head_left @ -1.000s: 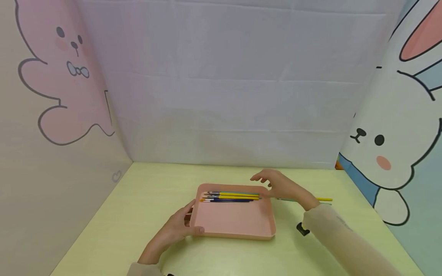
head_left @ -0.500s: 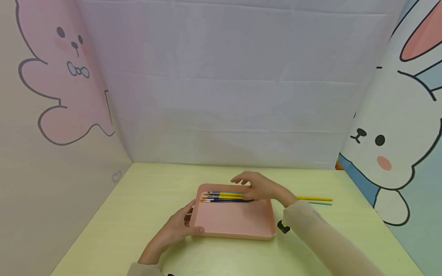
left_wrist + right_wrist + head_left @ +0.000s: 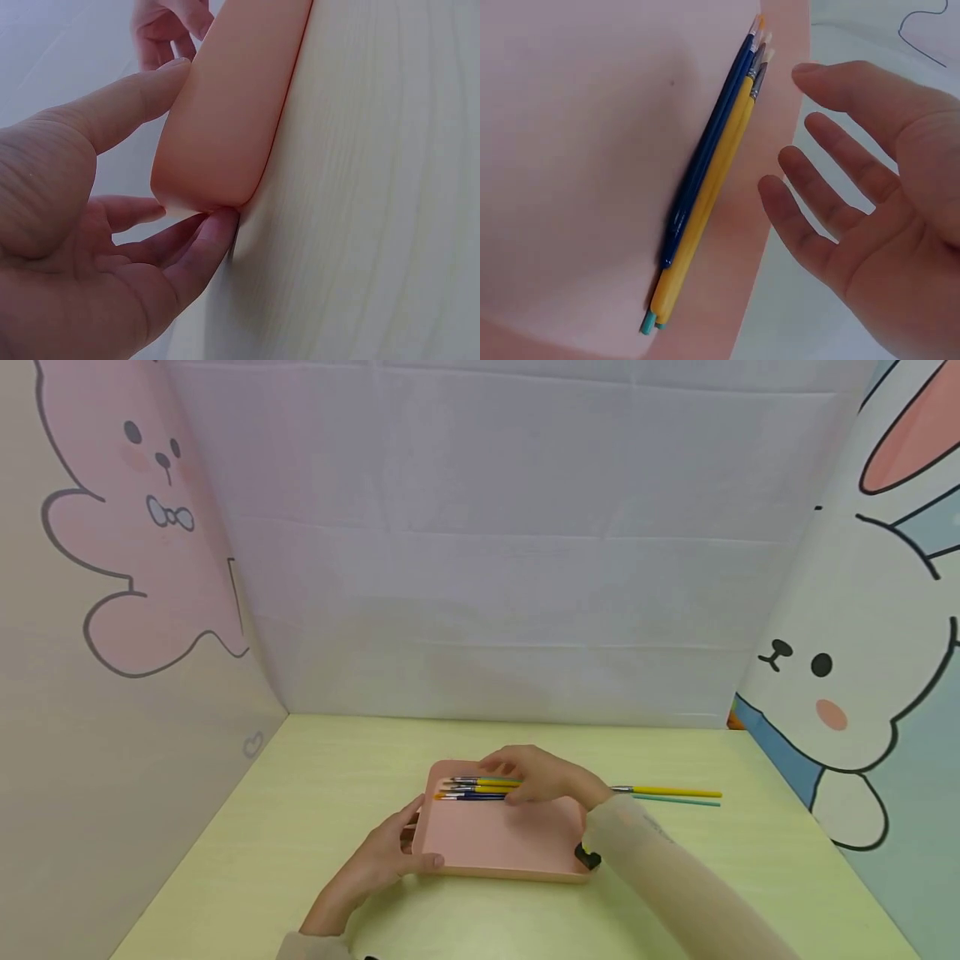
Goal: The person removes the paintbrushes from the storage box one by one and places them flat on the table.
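The left hand [image 3: 381,855] grips the left end of the tray [image 3: 510,845] between thumb and fingers, while the right hand [image 3: 542,775], fingers loosely spread and holding nothing, hovers by the brushes [image 3: 711,187] lying inside it.

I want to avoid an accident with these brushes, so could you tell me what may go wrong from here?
The brushes lie close together in the tray, so the right hand close by might disturb several at once. A yellow brush and a teal rod lie on the table near the right sleeve, which could roll them. The left hand grips the tray's corner; a tug might shift the brushes.
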Demonstrator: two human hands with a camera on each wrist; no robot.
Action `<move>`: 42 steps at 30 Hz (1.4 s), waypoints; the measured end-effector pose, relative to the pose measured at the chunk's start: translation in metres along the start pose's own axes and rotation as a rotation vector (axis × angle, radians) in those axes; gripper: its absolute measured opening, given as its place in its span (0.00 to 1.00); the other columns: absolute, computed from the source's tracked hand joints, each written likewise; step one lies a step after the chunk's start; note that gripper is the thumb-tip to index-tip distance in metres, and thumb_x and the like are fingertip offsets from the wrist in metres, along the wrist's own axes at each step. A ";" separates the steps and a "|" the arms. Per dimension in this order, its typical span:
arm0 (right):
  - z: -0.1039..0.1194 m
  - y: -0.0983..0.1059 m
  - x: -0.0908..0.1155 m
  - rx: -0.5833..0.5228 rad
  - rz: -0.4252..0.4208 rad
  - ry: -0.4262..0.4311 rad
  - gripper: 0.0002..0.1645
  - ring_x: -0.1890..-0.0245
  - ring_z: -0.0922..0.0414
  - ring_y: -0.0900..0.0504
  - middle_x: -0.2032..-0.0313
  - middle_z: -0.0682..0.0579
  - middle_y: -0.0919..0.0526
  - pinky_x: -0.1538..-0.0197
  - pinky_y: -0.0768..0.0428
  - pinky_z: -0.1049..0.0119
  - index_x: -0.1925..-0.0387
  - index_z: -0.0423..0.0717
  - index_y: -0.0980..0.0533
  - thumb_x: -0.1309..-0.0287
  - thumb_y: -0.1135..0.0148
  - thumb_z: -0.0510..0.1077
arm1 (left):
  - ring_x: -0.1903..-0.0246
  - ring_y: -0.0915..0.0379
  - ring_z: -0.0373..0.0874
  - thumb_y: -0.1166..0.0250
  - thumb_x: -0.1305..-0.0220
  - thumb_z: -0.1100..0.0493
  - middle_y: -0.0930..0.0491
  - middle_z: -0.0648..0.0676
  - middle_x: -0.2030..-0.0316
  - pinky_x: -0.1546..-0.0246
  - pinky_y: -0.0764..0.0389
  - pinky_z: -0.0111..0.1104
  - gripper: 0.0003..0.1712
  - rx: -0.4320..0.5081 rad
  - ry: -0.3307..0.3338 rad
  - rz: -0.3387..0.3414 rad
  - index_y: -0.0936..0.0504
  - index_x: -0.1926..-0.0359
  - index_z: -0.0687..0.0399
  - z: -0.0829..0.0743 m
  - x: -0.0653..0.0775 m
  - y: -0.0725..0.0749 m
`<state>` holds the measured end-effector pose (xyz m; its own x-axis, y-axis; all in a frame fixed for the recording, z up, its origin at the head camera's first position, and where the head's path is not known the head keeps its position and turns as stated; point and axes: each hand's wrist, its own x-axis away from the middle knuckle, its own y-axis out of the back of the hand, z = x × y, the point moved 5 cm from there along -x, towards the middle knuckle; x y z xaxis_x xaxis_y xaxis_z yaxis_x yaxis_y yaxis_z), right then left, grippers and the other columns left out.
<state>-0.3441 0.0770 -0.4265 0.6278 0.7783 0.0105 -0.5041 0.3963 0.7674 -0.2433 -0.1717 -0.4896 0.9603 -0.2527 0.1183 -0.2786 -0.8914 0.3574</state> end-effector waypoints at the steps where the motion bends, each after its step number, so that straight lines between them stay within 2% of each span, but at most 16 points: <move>1: 0.000 -0.002 -0.001 0.009 0.009 -0.005 0.36 0.38 0.41 0.20 0.35 0.42 0.20 0.34 0.22 0.45 0.30 0.37 0.26 0.40 0.29 0.29 | 0.38 0.23 0.56 0.16 0.45 0.56 0.26 0.62 0.30 0.36 0.23 0.55 0.65 -0.001 0.002 0.000 0.46 0.15 0.55 0.000 0.000 0.000; 5: -0.002 -0.010 -0.005 0.050 0.050 -0.033 0.36 0.38 0.43 0.19 0.36 0.44 0.18 0.34 0.21 0.49 0.30 0.39 0.25 0.40 0.28 0.29 | 0.37 0.24 0.57 0.16 0.44 0.56 0.27 0.62 0.30 0.35 0.24 0.55 0.64 -0.004 0.001 0.003 0.47 0.15 0.55 0.000 0.000 -0.001; 10: -0.003 -0.019 -0.007 0.039 0.105 -0.094 0.36 0.32 0.46 0.22 0.33 0.49 0.19 0.29 0.26 0.49 0.29 0.46 0.24 0.38 0.29 0.31 | 0.36 0.24 0.58 0.16 0.43 0.57 0.27 0.62 0.30 0.35 0.23 0.55 0.64 0.005 -0.004 0.007 0.47 0.15 0.55 0.000 0.001 -0.001; 22: -0.006 -0.023 -0.006 0.078 0.135 -0.189 0.37 0.34 0.53 0.22 0.33 0.59 0.19 0.30 0.25 0.54 0.29 0.55 0.24 0.38 0.27 0.35 | 0.35 0.25 0.58 0.16 0.43 0.55 0.27 0.62 0.29 0.36 0.23 0.55 0.64 -0.013 0.001 0.002 0.47 0.15 0.54 0.001 0.000 -0.001; 37: -0.003 -0.024 -0.007 0.068 0.145 -0.124 0.33 0.38 0.50 0.20 0.34 0.53 0.18 0.32 0.23 0.52 0.31 0.47 0.22 0.37 0.28 0.33 | 0.36 0.24 0.56 0.16 0.44 0.55 0.25 0.61 0.31 0.36 0.23 0.53 0.64 -0.003 -0.010 0.001 0.46 0.15 0.55 0.000 0.000 0.000; 42: -0.006 -0.026 -0.009 0.078 0.151 -0.133 0.33 0.39 0.51 0.20 0.35 0.54 0.18 0.33 0.23 0.55 0.32 0.48 0.21 0.38 0.27 0.34 | 0.37 0.24 0.56 0.16 0.44 0.55 0.26 0.61 0.31 0.36 0.24 0.53 0.64 -0.002 -0.006 0.000 0.46 0.15 0.54 0.000 -0.001 0.000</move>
<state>-0.3398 0.0628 -0.4505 0.6243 0.7526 0.2094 -0.5539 0.2374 0.7980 -0.2439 -0.1714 -0.4900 0.9603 -0.2552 0.1129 -0.2789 -0.8905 0.3593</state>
